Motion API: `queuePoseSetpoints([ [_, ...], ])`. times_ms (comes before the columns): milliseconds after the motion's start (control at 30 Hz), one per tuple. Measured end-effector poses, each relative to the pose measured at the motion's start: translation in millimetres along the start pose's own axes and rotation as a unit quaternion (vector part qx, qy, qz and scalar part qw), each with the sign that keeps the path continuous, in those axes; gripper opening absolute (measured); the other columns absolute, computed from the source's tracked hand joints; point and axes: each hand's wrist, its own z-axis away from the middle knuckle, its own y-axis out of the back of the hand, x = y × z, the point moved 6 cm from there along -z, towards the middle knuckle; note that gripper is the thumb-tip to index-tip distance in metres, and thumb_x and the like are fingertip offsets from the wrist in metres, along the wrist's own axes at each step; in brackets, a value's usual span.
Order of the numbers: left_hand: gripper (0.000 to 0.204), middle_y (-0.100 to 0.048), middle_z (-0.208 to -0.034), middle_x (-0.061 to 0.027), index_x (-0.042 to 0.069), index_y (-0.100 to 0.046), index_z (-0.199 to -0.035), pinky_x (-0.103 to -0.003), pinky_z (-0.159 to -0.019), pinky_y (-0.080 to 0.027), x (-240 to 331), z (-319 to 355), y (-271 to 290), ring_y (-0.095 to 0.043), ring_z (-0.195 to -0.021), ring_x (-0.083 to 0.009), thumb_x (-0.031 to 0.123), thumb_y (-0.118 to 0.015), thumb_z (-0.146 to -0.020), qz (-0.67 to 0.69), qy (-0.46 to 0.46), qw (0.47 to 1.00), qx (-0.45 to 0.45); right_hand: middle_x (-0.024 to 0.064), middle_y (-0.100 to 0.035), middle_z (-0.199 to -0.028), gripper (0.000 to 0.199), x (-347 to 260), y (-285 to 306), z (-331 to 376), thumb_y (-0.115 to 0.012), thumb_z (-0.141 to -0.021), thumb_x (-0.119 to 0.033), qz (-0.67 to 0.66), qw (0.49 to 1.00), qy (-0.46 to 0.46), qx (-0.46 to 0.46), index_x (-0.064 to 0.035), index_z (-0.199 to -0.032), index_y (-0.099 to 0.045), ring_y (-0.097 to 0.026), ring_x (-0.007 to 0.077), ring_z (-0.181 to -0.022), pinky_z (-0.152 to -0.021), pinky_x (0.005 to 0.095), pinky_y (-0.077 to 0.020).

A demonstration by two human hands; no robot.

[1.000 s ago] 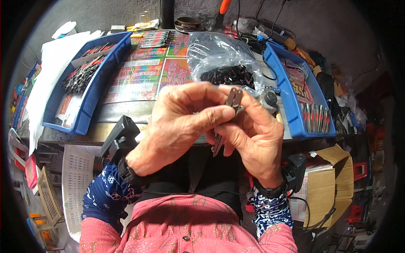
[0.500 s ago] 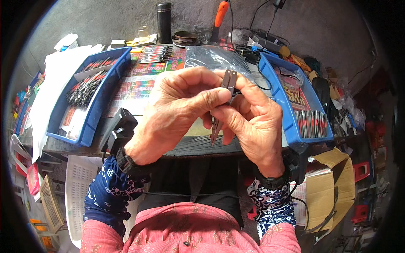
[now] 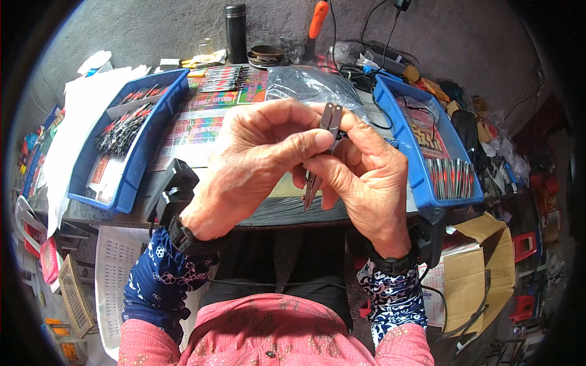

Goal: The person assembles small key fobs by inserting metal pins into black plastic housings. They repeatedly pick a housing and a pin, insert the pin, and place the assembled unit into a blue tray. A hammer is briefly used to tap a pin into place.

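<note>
Above the near table edge, both hands are closed on one slim grey metal tool (image 3: pixel 331 118). Two round dots mark its upper end, and its lower end narrows to a point. My left hand (image 3: pixel 256 158) presses its thumb along the upper part. Lower down, my right hand (image 3: pixel 366 177) pinches the tool between thumb and fingers. Fingers hide its middle, so its exact kind cannot be told. A long blue tray (image 3: pixel 145 158) to the left holds loose slim black and red pieces (image 3: pixel 125 131). Another blue tray (image 3: pixel 406 146) to the right holds a row of similar pieces (image 3: pixel 450 180).
Several slim pieces (image 3: pixel 226 79) lie in a row on printed sheets (image 3: pixel 189 131). Behind my hands lies a clear plastic bag (image 3: pixel 311 82). A black flask (image 3: pixel 236 33), round dishes (image 3: pixel 267 53) and an orange-handled tool (image 3: pixel 318 21) stand along the wall. Below right sits an open cardboard box (image 3: pixel 479 268).
Almost nothing differs. The hands and the metal tool keep nearly the same place, with the tool's pointed end shifted very slightly left.
</note>
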Motion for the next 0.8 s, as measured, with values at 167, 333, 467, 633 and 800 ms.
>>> queuePoseSetpoints([
  [167, 0.021, -0.068, -0.084, -0.0045, 0.000, -0.068, -0.102, -0.021, -0.051, -0.050, -5.3, 0.2, 0.4, -0.063, -0.065, -0.0090, 0.016, -0.072, -0.089, 0.006, 0.016, 1.000, 0.003, 0.0032, -0.067, -0.082, 0.043, 3.0, 0.2, 2.9, -0.067, -0.090, -0.003, -0.011, 1.000, -0.008, 0.006, 0.0000, -0.131, -0.055, -0.062, 0.0064, -0.065, -0.047, 0.0168, -0.0435],
  [333, 0.021, -0.068, -0.084, -0.0045, 0.000, -0.068, -0.101, -0.021, -0.051, -0.050, -9.1, 2.1, 0.1, -0.063, -0.065, -0.0090, 0.016, -0.072, -0.089, 0.017, 0.020, 1.000, 0.002, 0.0033, -0.067, -0.082, 0.042, 8.3, 0.7, 4.3, -0.067, -0.091, -0.002, -0.013, 1.000, -0.010, 0.005, 0.0002, -0.131, -0.055, -0.062, 0.0064, -0.066, -0.047, 0.0169, -0.0434],
  [467, 0.019, -0.068, -0.084, -0.0042, 0.000, -0.068, -0.099, -0.022, -0.052, -0.050, -12.9, 4.7, 5.1, -0.062, -0.065, -0.0093, 0.015, -0.072, -0.090, -0.031, 0.023, 0.999, 0.025, 0.0028, -0.067, -0.084, 0.046, 12.2, 0.5, 6.4, -0.068, -0.090, -0.003, -0.010, 1.000, -0.005, 0.000, 0.0006, -0.134, -0.053, -0.061, 0.0061, -0.067, -0.050, 0.0173, -0.0434],
  [633, 0.016, -0.067, -0.082, -0.0049, -0.001, -0.066, -0.098, -0.024, -0.054, -0.050, -20.9, 18.4, 7.2, -0.062, -0.065, -0.0109, 0.011, -0.071, -0.089, -0.011, 0.068, 0.997, 0.019, -0.0005, -0.064, -0.078, 0.048, 13.4, 6.5, 19.0, -0.069, -0.091, -0.011, 0.015, 0.999, -0.008, -0.030, -0.0023, -0.135, -0.054, -0.054, 0.0028, -0.066, -0.053, 0.0199, -0.0444],
  [800, 0.014, -0.068, -0.080, -0.0029, -0.001, -0.069, -0.096, -0.022, -0.060, -0.048, -39.8, 43.9, 3.8, -0.061, -0.069, -0.0067, 0.011, -0.072, -0.090, 0.010, 0.239, 0.966, -0.098, 0.0005, -0.063, -0.080, 0.023, 19.4, 12.9, 31.4, -0.071, -0.090, -0.012, -0.032, 0.995, -0.036, -0.093, 0.0004, -0.109, -0.067, -0.055, 0.0032, -0.063, -0.054, 0.0190, -0.0445],
])
